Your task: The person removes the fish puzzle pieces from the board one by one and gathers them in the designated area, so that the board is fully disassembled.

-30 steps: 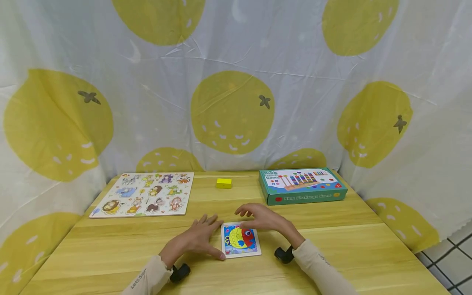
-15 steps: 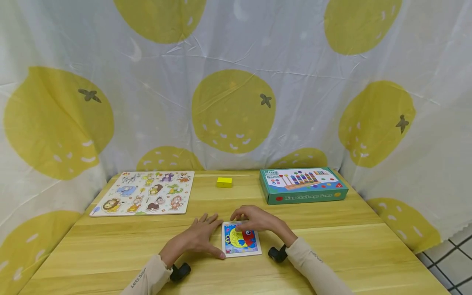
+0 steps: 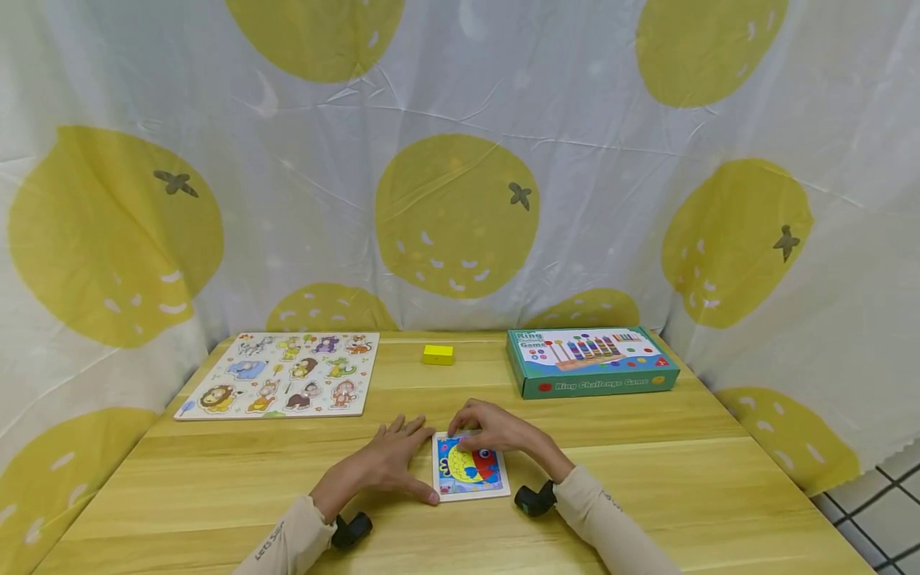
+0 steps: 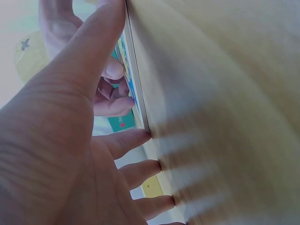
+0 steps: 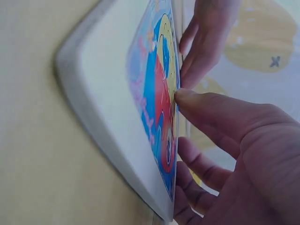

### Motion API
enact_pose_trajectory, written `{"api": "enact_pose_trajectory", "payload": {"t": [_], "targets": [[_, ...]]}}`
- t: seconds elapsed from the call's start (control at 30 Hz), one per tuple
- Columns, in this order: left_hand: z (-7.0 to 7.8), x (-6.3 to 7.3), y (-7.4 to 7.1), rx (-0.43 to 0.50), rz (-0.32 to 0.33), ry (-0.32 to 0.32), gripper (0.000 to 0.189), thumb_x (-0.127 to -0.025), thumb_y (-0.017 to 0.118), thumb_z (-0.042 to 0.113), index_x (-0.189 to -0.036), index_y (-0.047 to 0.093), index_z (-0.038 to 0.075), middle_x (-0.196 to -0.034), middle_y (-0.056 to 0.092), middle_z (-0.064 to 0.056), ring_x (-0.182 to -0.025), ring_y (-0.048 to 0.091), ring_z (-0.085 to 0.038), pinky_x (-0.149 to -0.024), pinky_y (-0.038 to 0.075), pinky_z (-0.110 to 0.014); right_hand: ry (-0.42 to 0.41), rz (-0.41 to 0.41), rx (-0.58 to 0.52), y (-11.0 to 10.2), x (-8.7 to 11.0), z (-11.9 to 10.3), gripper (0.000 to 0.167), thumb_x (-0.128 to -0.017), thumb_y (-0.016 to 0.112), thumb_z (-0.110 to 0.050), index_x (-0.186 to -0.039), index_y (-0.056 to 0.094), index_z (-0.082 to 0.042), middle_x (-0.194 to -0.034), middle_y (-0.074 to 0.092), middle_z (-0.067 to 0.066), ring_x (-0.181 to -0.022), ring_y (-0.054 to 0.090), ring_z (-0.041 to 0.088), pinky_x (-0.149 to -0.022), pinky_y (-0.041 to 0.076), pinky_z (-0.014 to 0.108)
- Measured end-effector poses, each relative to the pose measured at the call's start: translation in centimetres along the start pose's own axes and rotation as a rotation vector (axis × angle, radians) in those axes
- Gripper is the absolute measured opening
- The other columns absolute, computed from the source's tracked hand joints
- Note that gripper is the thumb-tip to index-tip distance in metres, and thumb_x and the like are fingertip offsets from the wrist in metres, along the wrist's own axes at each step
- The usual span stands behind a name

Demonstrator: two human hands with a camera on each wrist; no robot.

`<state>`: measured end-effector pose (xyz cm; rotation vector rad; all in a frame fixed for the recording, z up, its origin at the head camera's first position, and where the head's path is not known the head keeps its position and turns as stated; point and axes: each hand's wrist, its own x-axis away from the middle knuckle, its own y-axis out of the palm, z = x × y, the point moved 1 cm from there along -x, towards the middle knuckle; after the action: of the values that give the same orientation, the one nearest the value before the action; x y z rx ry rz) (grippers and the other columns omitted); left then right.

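A small square fish puzzle lies flat on the wooden table, with a white frame and a yellow and red fish on blue. My left hand is spread along its left side, thumb at the near left corner and index finger at the far left corner. Over the far part of the puzzle is my right hand, palm down with bent fingers. In the right wrist view its thumb touches the yellow of the fish, apart from the other fingertips at the far edge. No piece stands raised from the puzzle.
An animal puzzle board lies at the back left. Behind the fish puzzle sits a yellow block. The green Ring Challenge Game box is at the back right, before a lemon-patterned curtain.
My right hand has shifted left over the puzzle, its thumb moving from the red part of the fish towards the yellow. The left hand and the puzzle have stayed in place.
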<state>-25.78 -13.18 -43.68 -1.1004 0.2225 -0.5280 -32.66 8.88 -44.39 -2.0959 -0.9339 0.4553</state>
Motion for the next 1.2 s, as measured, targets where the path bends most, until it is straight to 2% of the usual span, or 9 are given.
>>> {"api": "enact_pose_trajectory", "payload": {"t": [0.43,0.73,1.2], "targets": [[0.19,0.11,-0.18,0.026,-0.016,-0.015,0.103,-0.068,0.075,0.064,-0.146,0.038,0.006,-0.154,0.026,-0.023,-0.140,0.014,-0.053,-0.108,0.011,-0.070,-0.004,0.010,-0.040,0.20,-0.29,0.13,0.011,-0.089,0.067,-0.012,-0.100,0.070,-0.012,-0.099,0.054,-0.001,-0.088,0.049,0.009,-0.080,0.045,0.023],[0.25,0.05,-0.04,0.001,-0.014,-0.004,0.103,-0.068,0.075,0.065,-0.145,0.039,0.006,-0.153,0.028,-0.023,-0.139,0.017,-0.053,-0.107,0.015,-0.070,0.008,0.026,-0.018,0.34,-0.35,-0.37,0.009,-0.088,0.068,-0.012,-0.096,0.071,-0.013,-0.095,0.055,-0.003,-0.080,0.051,0.005,-0.072,0.047,0.020],[0.07,-0.12,-0.10,-0.003,-0.017,-0.001,0.104,-0.068,0.074,0.065,-0.145,0.039,0.006,-0.153,0.028,-0.023,-0.138,0.017,-0.054,-0.107,0.016,-0.071,0.016,0.013,-0.044,0.30,-0.66,-0.34,0.006,-0.088,0.068,-0.010,-0.093,0.070,-0.012,-0.095,0.054,-0.002,-0.079,0.051,0.006,-0.072,0.047,0.019]]}}
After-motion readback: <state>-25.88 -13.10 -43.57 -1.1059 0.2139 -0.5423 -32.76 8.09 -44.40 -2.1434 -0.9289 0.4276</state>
